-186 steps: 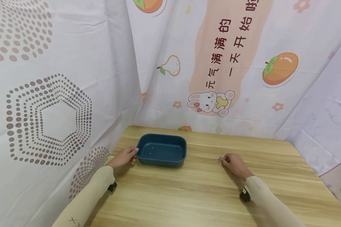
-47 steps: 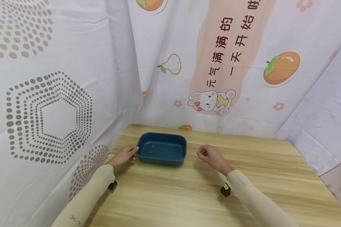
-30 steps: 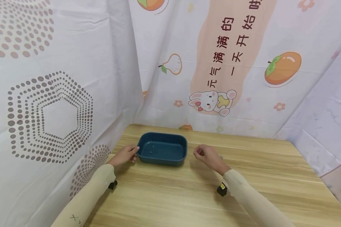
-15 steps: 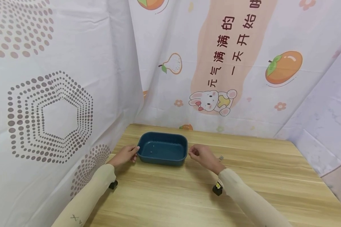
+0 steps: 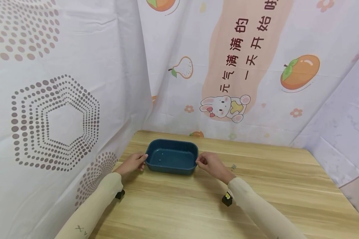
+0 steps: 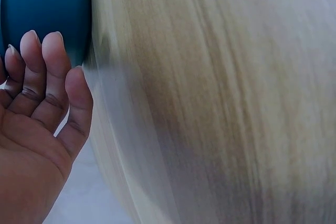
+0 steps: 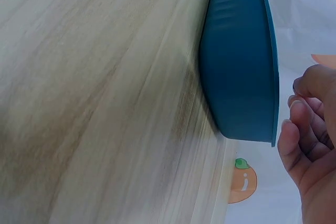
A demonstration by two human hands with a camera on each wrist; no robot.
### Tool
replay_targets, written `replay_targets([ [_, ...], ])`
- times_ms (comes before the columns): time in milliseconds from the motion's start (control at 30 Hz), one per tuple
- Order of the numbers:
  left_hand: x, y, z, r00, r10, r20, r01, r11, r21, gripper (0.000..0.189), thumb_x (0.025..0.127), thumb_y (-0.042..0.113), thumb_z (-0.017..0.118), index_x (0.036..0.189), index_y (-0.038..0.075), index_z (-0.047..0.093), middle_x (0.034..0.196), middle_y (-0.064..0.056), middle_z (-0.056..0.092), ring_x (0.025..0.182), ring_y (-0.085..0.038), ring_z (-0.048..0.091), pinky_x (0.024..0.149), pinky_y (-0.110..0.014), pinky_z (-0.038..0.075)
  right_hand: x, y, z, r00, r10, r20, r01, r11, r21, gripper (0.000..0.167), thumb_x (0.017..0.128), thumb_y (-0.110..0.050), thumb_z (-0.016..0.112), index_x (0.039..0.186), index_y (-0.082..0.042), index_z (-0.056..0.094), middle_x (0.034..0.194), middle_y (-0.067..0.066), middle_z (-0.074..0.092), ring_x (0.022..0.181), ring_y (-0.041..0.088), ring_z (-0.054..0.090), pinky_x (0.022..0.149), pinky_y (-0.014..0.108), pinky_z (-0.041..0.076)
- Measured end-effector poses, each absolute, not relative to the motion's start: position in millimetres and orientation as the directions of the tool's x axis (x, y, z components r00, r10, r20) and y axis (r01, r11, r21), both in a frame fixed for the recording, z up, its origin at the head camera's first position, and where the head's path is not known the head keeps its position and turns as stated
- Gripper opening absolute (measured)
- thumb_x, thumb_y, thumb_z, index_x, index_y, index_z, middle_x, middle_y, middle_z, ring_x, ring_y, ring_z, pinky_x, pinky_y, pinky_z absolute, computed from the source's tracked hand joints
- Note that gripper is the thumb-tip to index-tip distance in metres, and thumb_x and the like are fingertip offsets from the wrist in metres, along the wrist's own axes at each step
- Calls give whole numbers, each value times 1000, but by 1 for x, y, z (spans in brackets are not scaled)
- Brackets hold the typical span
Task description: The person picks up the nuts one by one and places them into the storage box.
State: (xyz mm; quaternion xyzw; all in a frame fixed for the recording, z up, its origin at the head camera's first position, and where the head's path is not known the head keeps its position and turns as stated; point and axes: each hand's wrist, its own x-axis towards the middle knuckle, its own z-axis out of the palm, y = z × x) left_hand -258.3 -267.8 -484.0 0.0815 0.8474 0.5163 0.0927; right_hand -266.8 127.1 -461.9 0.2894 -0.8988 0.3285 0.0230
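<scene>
In the head view a dark blue rectangular baking pan (image 5: 172,156) stands on the wooden table, with two tiny shiny metal pieces (image 5: 160,160) on its floor at the left. My left hand (image 5: 133,163) holds the pan's left end, thumb at the rim and fingers against the outer wall. At the right end is my right hand (image 5: 212,165), thumb and forefinger pinched together right at the rim. The right wrist view shows a small dark spot between those fingertips (image 7: 307,83), mostly hidden. A little cluster of metal bits (image 5: 233,167) lies right of this hand.
The wooden table (image 5: 179,205) reaches toward me and to the right. A patterned white curtain (image 5: 62,126) hangs along the left side, and a printed cloth (image 5: 257,109) closes off the back. Black wrist cameras (image 5: 227,199) sit under both forearms.
My right hand has left the metal bits and moved left, with fingertips pinched, to the pan's right rim. The bits show again behind it. My left hand stays on the pan.
</scene>
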Motion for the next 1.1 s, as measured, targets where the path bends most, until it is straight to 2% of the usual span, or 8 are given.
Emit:
replay_targets([
  [400,-259,-268,-487,-970,224,-97,16,453,891,35,112,27,47,89,3,55,78,-9,58,68,-20,58,66,-34,57,-268,123,-470,-789,-535,301,-602,579,-550,5,97,-11,73,91,-11,74,80,-9,63,68,4,57,61,23,52],
  [567,-259,-269,-488,-969,229,-94,20,450,893,35,112,29,47,90,3,54,79,-10,59,69,-21,59,66,-35,57,-269,121,-474,-798,-527,293,-590,581,-560,7,97,-11,73,90,-13,73,81,-9,64,69,3,58,62,23,53],
  [1100,-261,-269,-490,-971,228,-75,40,464,885,36,113,29,46,91,2,54,80,-11,59,70,-21,59,66,-35,58,-268,119,-473,-812,-522,262,-570,608,-553,7,98,-12,71,91,-10,74,80,-8,65,69,4,58,63,23,53],
])
